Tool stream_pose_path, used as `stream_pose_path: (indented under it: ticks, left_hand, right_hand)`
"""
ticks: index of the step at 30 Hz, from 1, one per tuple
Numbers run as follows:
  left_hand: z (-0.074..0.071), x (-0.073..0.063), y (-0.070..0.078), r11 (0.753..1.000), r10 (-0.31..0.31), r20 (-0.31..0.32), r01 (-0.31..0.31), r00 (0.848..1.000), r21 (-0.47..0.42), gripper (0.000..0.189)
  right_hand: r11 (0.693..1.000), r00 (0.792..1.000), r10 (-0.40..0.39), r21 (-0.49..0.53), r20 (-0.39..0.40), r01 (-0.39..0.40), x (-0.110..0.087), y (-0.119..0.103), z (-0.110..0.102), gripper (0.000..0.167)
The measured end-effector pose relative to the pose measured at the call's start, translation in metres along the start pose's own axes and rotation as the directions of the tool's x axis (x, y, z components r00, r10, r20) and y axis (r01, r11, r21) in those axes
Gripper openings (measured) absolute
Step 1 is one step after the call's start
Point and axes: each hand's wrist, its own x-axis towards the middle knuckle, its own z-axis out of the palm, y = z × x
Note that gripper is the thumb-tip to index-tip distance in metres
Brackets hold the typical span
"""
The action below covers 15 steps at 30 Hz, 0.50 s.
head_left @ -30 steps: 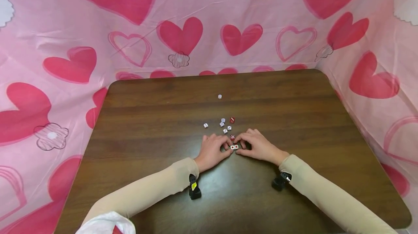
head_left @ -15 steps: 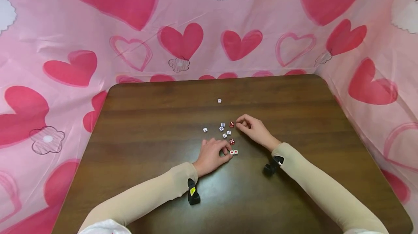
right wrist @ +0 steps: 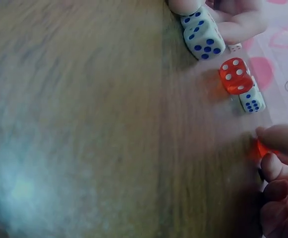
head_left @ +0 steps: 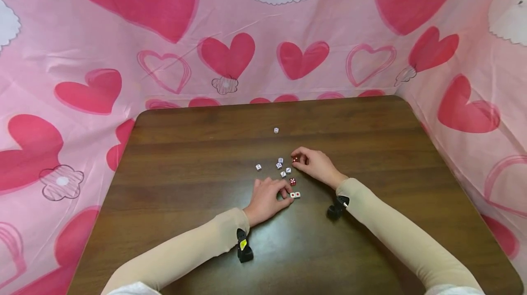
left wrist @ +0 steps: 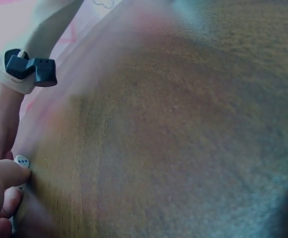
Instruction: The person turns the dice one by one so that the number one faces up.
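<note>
My left hand (head_left: 267, 200) rests on the table and pinches the nearer end of a pair of white dice (head_left: 298, 195). Both dice sit side by side with a red dot up; in the right wrist view, blue pips mark the sides of these white dice (right wrist: 204, 40). Farther back, my right hand (head_left: 321, 167) pinches a red die (head_left: 295, 159) between thumb and index finger. Only a sliver of that red die (right wrist: 263, 148) shows in the right wrist view. A second red die (head_left: 293, 181) lies just behind the white pair, between the two hands.
Several loose white dice (head_left: 279, 165) cluster left of my right hand. One white die (head_left: 258, 167) lies apart on the left, another white die (head_left: 276, 130) farther back. The brown wooden table (head_left: 197, 139) is bordered by a pink heart-patterned cloth (head_left: 164, 25).
My right hand has left the white pair, moved back past the nearer red die, and taken hold of the farther red die. The left hand has stayed at the white pair.
</note>
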Motion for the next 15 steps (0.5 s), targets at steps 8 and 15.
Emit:
stream_pose_path:
  ticks: [8,15]
  left_hand:
    - [0.0004,-0.0006,-0.001,1.0,0.006,0.002,-0.006,1.0,-0.011,0.018]
    - [0.0,0.0002,-0.0008,1.0,0.005,0.003,-0.005,1.0,-0.022,0.017]
  right_hand:
    - [1.0,1.0,0.0,0.023,-0.03,0.0,-0.0007,0.0031,0.0022,0.026]
    - [0.996,0.998,0.008,0.094,-0.055,-0.002,0.0001,0.0062,0.0011,0.02]
